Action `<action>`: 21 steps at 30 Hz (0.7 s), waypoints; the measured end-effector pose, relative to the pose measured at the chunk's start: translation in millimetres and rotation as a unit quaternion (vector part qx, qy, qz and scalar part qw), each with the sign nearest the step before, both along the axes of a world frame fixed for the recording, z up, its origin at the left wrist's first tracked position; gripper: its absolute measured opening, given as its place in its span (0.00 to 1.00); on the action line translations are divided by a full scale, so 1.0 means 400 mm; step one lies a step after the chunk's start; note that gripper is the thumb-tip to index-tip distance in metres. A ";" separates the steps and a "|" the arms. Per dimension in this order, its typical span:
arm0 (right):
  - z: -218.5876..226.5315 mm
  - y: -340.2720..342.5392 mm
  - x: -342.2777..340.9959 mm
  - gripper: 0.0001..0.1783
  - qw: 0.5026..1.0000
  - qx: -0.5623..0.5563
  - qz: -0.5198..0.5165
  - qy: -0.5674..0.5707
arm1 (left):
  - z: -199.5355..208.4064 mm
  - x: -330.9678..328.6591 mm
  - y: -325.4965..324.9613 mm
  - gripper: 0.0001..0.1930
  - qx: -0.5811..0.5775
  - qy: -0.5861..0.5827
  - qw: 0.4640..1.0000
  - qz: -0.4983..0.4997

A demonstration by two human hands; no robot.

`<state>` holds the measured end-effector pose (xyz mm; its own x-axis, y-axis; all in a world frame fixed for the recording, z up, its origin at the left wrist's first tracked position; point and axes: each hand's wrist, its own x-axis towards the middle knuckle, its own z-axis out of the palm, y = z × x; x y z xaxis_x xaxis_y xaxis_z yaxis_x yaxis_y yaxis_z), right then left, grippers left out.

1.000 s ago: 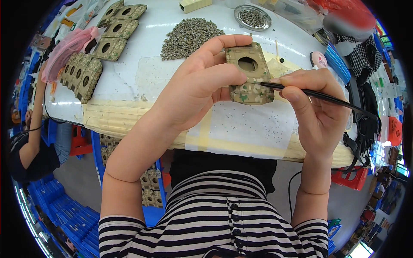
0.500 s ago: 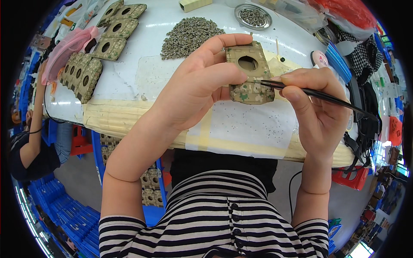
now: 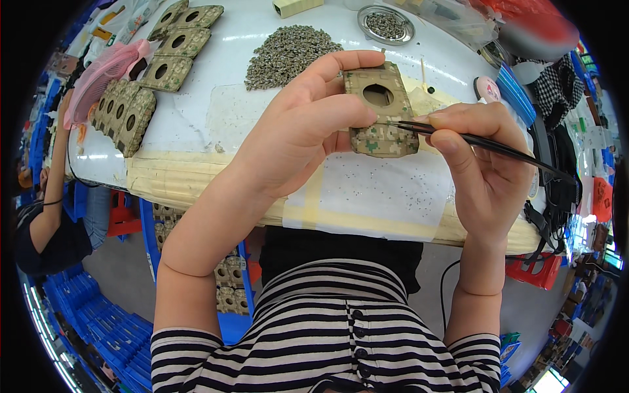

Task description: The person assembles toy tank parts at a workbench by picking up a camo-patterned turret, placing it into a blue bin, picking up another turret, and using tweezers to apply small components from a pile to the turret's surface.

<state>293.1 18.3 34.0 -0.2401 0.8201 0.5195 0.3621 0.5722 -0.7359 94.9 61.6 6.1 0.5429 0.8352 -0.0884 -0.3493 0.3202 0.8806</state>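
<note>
My left hand (image 3: 298, 124) grips a camouflage-patterned toy tank hull (image 3: 383, 141) with a round hole through its top, holding it above the table. The thumb lies across its near part and the index finger reaches along the far edge. In my right hand (image 3: 488, 150) is a pair of black tweezers (image 3: 475, 139), held like a pen. Their tips touch or hover at the hull just by my left thumb; whether a small part sits between them is too small to tell.
A heap of small grey-green parts (image 3: 288, 56) lies beyond my hands, with more in a round metal dish (image 3: 386, 26). Several more camouflage hulls (image 3: 167, 72) lie at the left, beside a pink mesh basket (image 3: 101, 82). A co-worker's arm (image 3: 52, 190) shows at far left.
My hands, the hull and the tweezers have barely shifted. At the far right corner, a blurred red and grey shape now shows over the red bag.
</note>
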 end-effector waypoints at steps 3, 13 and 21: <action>-0.001 0.000 0.001 0.07 1.000 0.004 0.000 -0.003 | -0.001 0.001 -0.001 0.30 0.000 -0.007 1.000 0.001; -0.002 0.000 -0.002 0.07 1.000 -0.006 0.000 -0.002 | -0.002 0.001 -0.003 0.29 0.002 -0.002 1.000 0.007; -0.001 -0.001 0.000 0.07 1.000 -0.004 -0.001 -0.005 | 0.001 0.005 -0.004 0.29 0.005 -0.010 1.000 0.005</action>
